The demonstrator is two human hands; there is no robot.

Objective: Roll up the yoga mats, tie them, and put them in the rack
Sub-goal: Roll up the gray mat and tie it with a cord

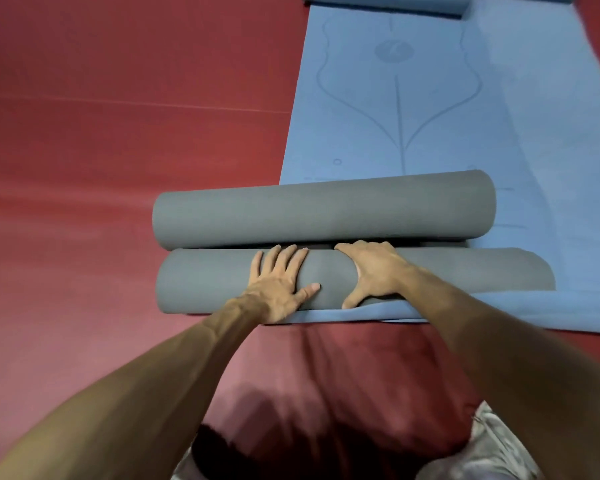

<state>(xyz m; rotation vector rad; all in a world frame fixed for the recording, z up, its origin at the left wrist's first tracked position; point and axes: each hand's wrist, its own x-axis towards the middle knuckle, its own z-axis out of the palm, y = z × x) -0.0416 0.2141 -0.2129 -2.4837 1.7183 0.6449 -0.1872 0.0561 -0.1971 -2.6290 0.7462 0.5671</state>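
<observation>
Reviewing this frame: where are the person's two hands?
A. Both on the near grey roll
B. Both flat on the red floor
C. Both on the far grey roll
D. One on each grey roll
A: the left hand lies flat on the near roll and the right hand curls over its top, while the far roll lies beyond them.
</observation>
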